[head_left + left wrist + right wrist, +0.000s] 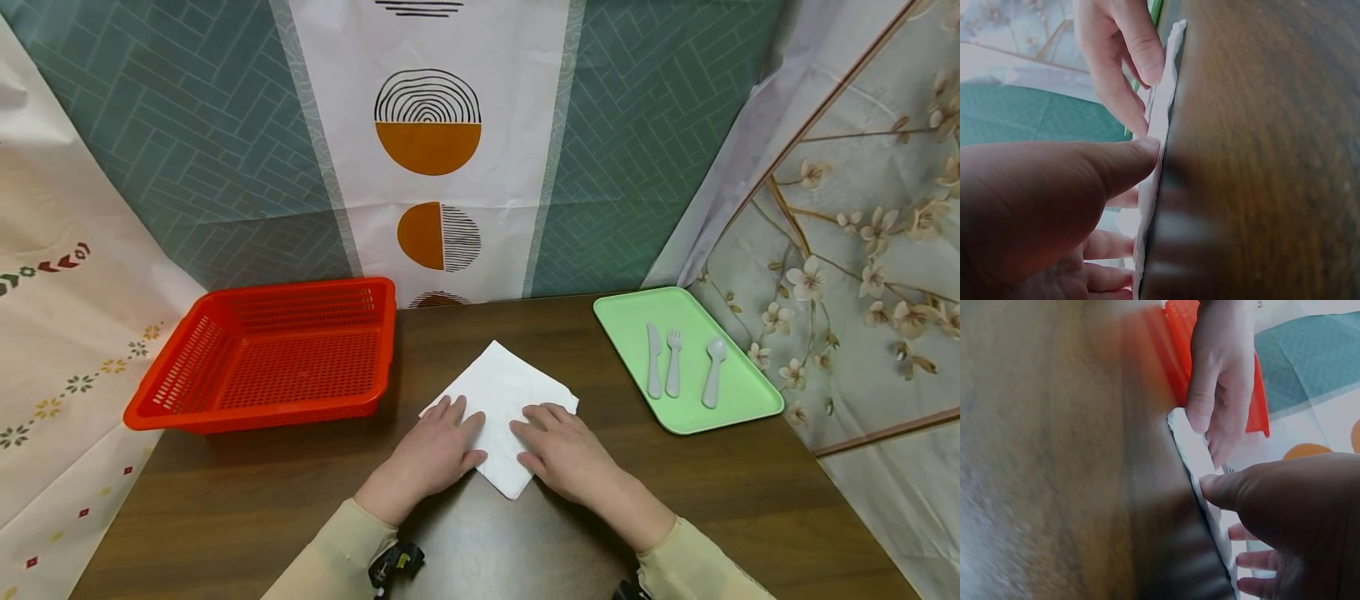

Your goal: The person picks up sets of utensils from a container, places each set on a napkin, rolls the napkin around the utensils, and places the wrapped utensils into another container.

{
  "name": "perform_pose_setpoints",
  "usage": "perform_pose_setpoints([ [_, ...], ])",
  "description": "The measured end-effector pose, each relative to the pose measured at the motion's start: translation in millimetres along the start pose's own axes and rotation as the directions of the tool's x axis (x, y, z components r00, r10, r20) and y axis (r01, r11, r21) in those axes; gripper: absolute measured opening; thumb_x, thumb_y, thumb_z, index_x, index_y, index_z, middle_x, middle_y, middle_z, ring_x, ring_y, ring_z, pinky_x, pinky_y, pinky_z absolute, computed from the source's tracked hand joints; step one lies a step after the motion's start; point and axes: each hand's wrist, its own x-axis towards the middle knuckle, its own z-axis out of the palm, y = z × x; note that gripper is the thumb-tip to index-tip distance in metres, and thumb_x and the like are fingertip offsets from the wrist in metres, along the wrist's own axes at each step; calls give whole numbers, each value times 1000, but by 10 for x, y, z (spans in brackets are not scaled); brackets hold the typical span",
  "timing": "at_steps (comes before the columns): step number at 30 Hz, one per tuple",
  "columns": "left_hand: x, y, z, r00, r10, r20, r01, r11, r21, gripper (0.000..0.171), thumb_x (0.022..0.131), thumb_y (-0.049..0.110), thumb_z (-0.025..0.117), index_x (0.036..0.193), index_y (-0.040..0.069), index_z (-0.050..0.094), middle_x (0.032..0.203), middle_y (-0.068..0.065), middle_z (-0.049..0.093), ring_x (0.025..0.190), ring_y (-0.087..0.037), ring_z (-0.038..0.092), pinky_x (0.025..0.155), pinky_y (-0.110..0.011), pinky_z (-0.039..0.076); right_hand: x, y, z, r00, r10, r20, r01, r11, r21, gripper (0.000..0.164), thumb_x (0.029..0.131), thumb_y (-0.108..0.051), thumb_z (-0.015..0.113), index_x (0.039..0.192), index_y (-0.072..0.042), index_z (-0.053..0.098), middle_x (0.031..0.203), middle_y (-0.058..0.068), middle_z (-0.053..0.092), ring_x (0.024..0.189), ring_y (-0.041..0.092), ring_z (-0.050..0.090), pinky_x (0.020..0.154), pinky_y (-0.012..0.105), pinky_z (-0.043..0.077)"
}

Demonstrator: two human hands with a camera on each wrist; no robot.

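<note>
A white folded napkin (498,400) lies flat on the table with one corner towards the person. On its left part rests my left hand (437,448), fingers spread and fairly straight, thumb at the near left edge. Across from it, my right hand (572,450) touches the right part with its fingertips, its thumb near the lower right edge. Both wrist views show the napkin's thin layered edge (1161,106) low on the wood, with each thumb on top of it. No object is gripped in either hand.
A red perforated plastic basket (300,408) stands at the back left. At the right, a light green tray (630,329) holds a white knife (654,362), fork (673,367) and spoon (713,375). Patterned curtains (637,125) hang behind the dark wooden table (262,508).
</note>
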Motion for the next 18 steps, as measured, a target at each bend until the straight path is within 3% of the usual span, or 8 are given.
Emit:
perform_pose_setpoints([
  [6,10,14,13,1000,2,0,-2,1000,7,63,103,44,77,154,9,64,160,-28,54,148,-54,49,121,-62,44,5,31,-29,991,73,112,-78,996,44,56,108,-31,74,156,-7,62,164,21,53,153,48,44,124,61,38],
  [18,18,2,-4,1000,-6,27,6,1000,-15,65,103,45,77,156,10,62,163,-28,51,151,-53,45,123,-62,41,39,156,-48,968,187,165,-200,978,63,64,108,-38,73,160,-4,57,170,27,43,158,55,33,129,62,30],
])
